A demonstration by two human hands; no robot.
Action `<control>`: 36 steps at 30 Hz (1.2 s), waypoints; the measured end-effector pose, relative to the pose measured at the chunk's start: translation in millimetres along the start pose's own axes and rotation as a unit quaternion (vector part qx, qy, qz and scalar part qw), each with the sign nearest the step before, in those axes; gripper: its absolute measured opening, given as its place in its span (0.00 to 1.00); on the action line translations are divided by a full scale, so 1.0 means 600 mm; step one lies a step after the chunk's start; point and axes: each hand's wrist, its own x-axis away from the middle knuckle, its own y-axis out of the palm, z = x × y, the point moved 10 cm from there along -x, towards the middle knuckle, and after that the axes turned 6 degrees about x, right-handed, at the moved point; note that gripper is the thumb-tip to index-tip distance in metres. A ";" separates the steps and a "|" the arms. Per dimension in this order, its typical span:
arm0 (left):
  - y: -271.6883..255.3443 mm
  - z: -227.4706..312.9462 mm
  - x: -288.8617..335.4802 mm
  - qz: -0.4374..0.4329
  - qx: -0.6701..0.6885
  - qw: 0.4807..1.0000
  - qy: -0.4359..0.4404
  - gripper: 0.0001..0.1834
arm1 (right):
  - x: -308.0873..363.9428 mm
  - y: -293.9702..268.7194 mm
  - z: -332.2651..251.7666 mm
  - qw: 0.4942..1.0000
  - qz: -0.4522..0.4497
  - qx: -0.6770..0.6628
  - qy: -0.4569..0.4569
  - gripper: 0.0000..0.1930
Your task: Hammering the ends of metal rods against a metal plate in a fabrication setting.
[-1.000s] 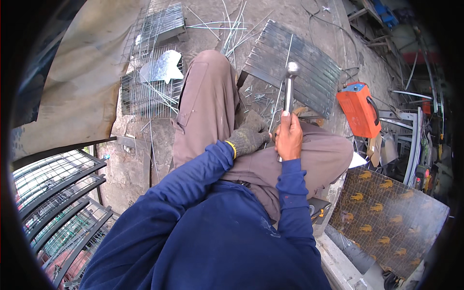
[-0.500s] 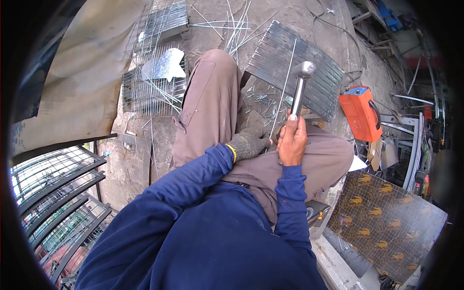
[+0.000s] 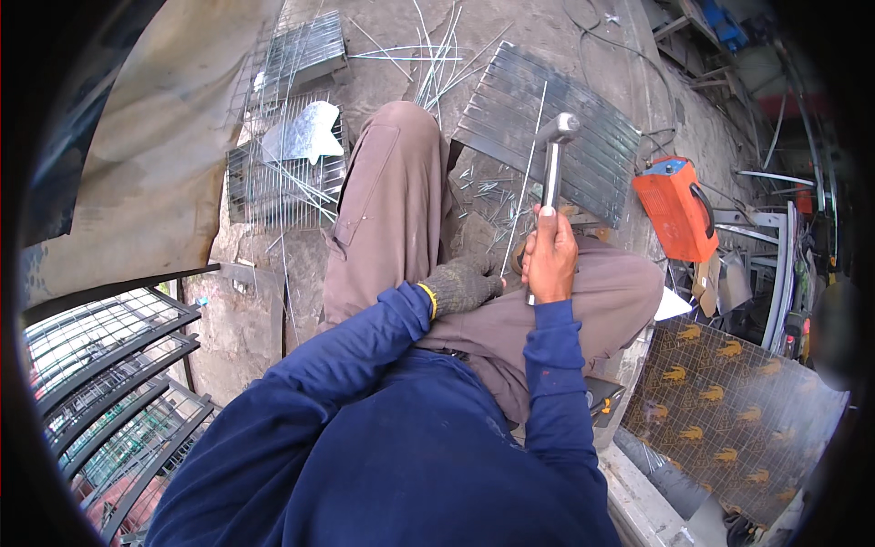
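My right hand (image 3: 550,264), bare, is closed round the shiny metal handle of a hammer (image 3: 552,173). The hammer stands nearly upright in the picture, its head at the top. In a grey knitted glove with a yellow cuff, my left hand (image 3: 465,284) rests over my lap beside it. Its fingers close on the lower end of a thin metal rod (image 3: 522,187), which slants up and to the right, passing left of the hammer head. Beyond both hands lies a dark slatted metal panel (image 3: 519,100). Short cut rod pieces (image 3: 489,189) are scattered on the ground near it.
Wire grids with a shiny sheet-metal offcut (image 3: 314,132) lie left of my knee. Long loose rods (image 3: 442,68) are on the ground ahead. An orange box-shaped machine (image 3: 676,210) stands at right, with a patterned board (image 3: 729,419) nearer me. Black metal frames (image 3: 128,365) are at lower left.
The hammer has tilted slightly to the left and its head now points more to the side. My hands keep their grips, and the whole view has shifted a little.
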 end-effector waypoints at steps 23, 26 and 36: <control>0.031 -0.012 -0.003 -0.025 -0.080 0.997 -0.002 0.19 | -0.006 -0.017 -0.001 0.988 0.055 0.121 -0.079 0.21; 0.031 -0.014 -0.007 -0.026 -0.086 0.996 0.008 0.19 | -0.017 -0.011 0.006 0.989 0.043 0.122 -0.076 0.20; -0.030 -0.003 -0.053 0.002 0.199 0.980 0.017 0.12 | -0.023 -0.059 0.038 0.993 0.085 0.082 0.000 0.22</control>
